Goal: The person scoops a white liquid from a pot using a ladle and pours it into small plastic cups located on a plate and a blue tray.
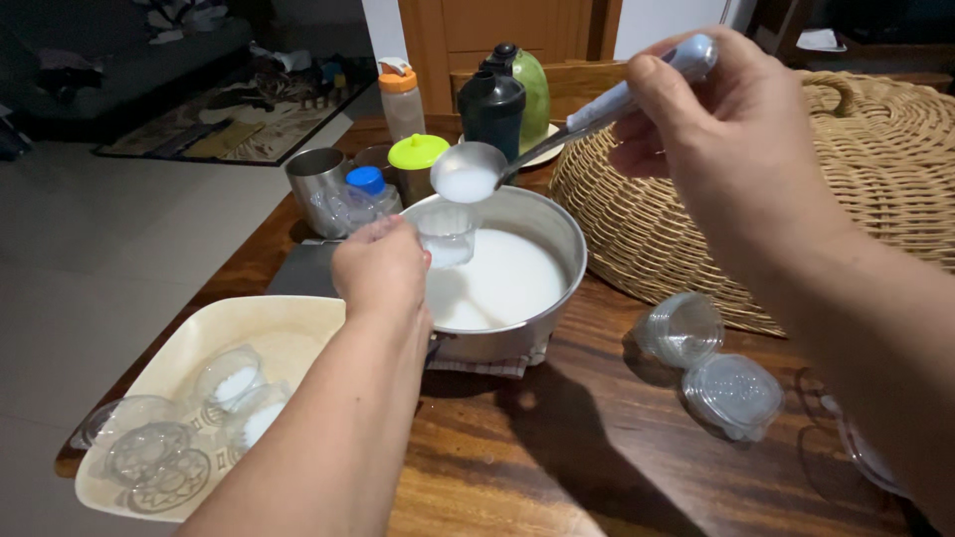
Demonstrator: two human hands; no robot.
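Ladle [470, 173] w/ white liquid, prob. milk

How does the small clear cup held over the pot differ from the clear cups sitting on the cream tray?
The small clear plastic cup is held in the left hand above the metal pot of white liquid, with no lid on it; the clear cups on the cream tray rest unheld, and look lidded. All appear to hold some white liquid.

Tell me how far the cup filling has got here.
Done: at least two lidded clear cups with white filling sit on the cream square tray. In hand: left hand holds a small clear cup over the metal pot; right hand tips a full ladle. Left: empty cups wait.
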